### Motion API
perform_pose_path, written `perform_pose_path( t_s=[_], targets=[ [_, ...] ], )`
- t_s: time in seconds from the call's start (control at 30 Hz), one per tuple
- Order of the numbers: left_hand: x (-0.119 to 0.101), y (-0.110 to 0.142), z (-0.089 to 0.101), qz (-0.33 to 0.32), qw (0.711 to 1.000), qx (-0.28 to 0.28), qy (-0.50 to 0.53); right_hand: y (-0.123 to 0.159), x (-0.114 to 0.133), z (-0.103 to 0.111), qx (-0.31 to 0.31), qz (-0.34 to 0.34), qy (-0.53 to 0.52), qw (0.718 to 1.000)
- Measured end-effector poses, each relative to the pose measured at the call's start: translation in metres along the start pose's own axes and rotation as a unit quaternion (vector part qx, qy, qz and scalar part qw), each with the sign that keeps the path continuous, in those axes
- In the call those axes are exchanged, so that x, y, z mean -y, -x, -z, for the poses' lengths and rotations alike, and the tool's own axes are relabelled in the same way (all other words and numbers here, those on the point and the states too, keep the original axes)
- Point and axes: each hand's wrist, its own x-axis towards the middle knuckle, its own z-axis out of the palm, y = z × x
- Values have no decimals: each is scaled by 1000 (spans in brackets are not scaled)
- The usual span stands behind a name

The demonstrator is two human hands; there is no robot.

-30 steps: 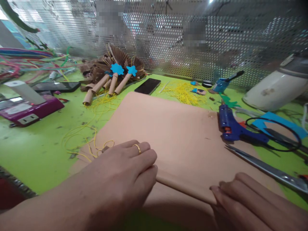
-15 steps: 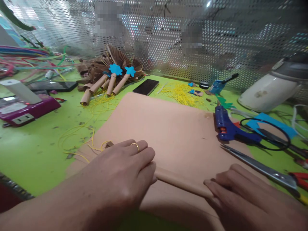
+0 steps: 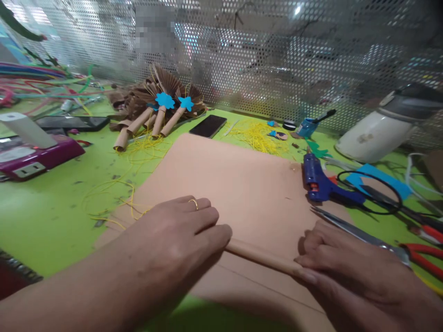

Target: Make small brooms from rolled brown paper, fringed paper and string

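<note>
A large sheet of tan paper [image 3: 235, 184] lies on the green table, its near side rolled into a narrow paper tube [image 3: 259, 256]. My left hand [image 3: 187, 230], a gold ring on one finger, is curled over the tube's left part and hides that end. At the tube's right end my right hand [image 3: 342, 263] grips it between bent fingers and thumb. More tan paper shows below the tube, with a thin line across it. Scissors [image 3: 360, 233] with orange handles lie partly behind my right hand.
A blue glue gun [image 3: 313, 177] rests on the sheet's right edge. Behind are a phone [image 3: 208, 126], yellow strings [image 3: 261, 136], brown paper fans [image 3: 166, 83] and a white bottle [image 3: 374, 131]. At left sits a purple power strip [image 3: 44, 157]. A perforated metal panel [image 3: 228, 60] stands at the back.
The paper tube has rolled slightly away from me, and more paper shows below it. My right hand has shifted its fingers at the tube's end. The whole view has drifted a little.
</note>
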Motion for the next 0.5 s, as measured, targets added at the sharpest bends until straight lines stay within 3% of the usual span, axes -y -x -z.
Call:
perform_pose_path(
  t_s=[0.1, 0.27, 0.5],
  targets=[
    [0, -1, 2, 9, 1000, 11, 7, -1, -1, 4, 59, -19, -10, 998],
    [0, -4, 2, 1, 1000, 16, 4, -7, 2, 8, 41, -28, -34, 998],
    [3, -6, -11, -10, 1000, -1, -25, -6, 5, 3, 1, -3, 22, 1000]
  ],
)
